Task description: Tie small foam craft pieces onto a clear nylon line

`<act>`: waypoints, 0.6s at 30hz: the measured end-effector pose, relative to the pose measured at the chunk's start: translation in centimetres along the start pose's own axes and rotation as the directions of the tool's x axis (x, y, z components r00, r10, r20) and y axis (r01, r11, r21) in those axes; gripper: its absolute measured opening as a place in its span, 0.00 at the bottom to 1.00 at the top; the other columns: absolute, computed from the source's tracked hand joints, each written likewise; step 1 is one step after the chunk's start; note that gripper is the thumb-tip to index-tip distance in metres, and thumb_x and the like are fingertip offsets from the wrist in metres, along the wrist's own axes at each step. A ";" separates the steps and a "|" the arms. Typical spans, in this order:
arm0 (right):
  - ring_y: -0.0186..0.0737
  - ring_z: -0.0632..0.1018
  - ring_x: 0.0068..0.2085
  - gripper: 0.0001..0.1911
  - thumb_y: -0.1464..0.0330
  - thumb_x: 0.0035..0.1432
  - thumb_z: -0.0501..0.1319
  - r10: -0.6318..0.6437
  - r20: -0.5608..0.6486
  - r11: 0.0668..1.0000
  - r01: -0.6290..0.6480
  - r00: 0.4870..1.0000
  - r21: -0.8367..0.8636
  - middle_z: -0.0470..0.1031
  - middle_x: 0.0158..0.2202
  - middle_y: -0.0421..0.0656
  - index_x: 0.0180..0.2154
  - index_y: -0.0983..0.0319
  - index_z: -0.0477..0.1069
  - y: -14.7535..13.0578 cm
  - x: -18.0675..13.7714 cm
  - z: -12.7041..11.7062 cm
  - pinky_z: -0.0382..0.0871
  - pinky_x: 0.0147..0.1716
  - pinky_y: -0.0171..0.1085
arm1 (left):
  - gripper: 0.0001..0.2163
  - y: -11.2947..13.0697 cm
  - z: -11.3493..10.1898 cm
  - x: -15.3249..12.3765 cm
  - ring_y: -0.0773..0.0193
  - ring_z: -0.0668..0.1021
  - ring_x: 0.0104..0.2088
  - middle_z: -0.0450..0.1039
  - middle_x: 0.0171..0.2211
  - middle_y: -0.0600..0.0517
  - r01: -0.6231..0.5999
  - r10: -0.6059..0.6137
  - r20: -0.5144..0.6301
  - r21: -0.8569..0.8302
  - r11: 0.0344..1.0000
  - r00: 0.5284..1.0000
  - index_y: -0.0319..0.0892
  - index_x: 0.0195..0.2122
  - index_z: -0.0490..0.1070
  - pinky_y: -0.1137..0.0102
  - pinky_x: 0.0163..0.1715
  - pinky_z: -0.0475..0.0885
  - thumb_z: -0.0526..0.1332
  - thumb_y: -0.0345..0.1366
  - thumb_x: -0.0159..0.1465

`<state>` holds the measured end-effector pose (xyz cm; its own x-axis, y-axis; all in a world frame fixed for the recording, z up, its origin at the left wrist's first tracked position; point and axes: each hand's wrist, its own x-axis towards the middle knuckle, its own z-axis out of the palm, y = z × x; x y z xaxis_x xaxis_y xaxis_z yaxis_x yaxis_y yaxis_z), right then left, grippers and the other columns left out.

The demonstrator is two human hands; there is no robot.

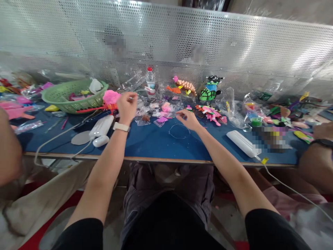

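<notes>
My left hand point(128, 107), with a pale watch band at the wrist, is raised above the blue table point(156, 146). Its fingers are curled into a pinch; a tiny whitish bit shows at them, too small to name. Behind it is a bright pink and orange soft piece point(111, 98). My right hand point(189, 119) hovers lower, fingertips drawn together and pointing left; whatever they hold is too fine to make out. Just under it, a thin white thread point(179, 138) forms a loose loop on the table. Small bagged pink and purple pieces point(162, 114) lie between the hands.
A green basket point(75, 106) stands at the left beside a white device point(102, 126) with a cable. Behind are a water bottle point(150, 81) and clay-like figures point(209, 88). Another white device point(241, 143) lies right. People sit on both sides; a perforated metal panel point(166, 38) backs the table.
</notes>
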<state>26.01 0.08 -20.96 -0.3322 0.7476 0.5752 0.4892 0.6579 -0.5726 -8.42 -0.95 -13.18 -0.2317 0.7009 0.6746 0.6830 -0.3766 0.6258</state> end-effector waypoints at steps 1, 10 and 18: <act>0.47 0.82 0.39 0.28 0.41 0.72 0.64 0.011 0.009 0.998 -0.012 1.000 0.068 0.85 0.41 0.49 0.54 0.57 0.82 -0.2 0.0 0.3 0.79 0.40 0.46 | 0.04 0.8 1.6 -1.1 0.58 0.85 0.44 0.87 0.45 0.48 -0.069 0.079 0.116 -0.084 0.994 0.990 0.43 0.43 0.83 0.60 0.52 0.80 0.67 0.33 0.73; 0.37 0.78 0.30 0.40 0.29 0.69 0.55 0.063 0.032 0.904 -0.071 0.997 0.421 0.80 0.34 0.44 0.46 0.58 0.81 -2.0 0.1 2.0 0.76 0.28 0.37 | 0.09 4.1 5.8 -6.5 0.54 0.87 0.47 0.89 0.49 0.45 -0.250 0.330 0.480 -0.223 0.942 0.813 0.45 0.49 0.87 0.58 0.55 0.81 0.66 0.37 0.74; 0.42 0.81 0.38 0.40 0.33 0.75 0.49 -0.060 -0.131 0.982 0.081 0.990 0.168 0.82 0.41 0.49 0.41 0.58 0.82 -3.5 -0.3 1.0 0.79 0.38 0.43 | 0.14 -0.6 -3.6 -5.4 0.26 0.73 0.66 0.77 0.63 0.31 0.012 -0.133 0.133 0.662 0.750 0.982 0.38 0.50 0.85 0.34 0.65 0.66 0.60 0.37 0.73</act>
<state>23.64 -2.33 -19.70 -0.2518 0.6886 0.6800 0.3183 0.7225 -0.6137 -10.05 -6.73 -15.77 -0.2261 0.8191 0.5272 0.9677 0.1269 0.2179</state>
